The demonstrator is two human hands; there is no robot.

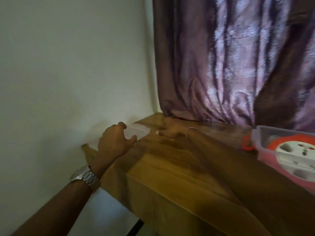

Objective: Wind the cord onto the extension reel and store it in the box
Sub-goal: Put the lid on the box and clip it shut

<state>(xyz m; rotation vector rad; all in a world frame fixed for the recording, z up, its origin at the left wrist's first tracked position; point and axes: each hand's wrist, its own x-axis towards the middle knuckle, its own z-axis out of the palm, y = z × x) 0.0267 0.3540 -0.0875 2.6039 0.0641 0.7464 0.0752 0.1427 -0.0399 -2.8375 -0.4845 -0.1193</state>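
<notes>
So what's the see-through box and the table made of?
The box looks like clear plastic: you can see the orange and white reel through its wall. The table looks like wood or wood-look board: brown grain streaks and a slight sheen, though the picture is blurry.

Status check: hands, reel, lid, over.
Left hand and right hand gripping translucent plastic lid by the wall. Orange-and-white extension reel sits in clear plastic box. Nothing blocking.
</notes>
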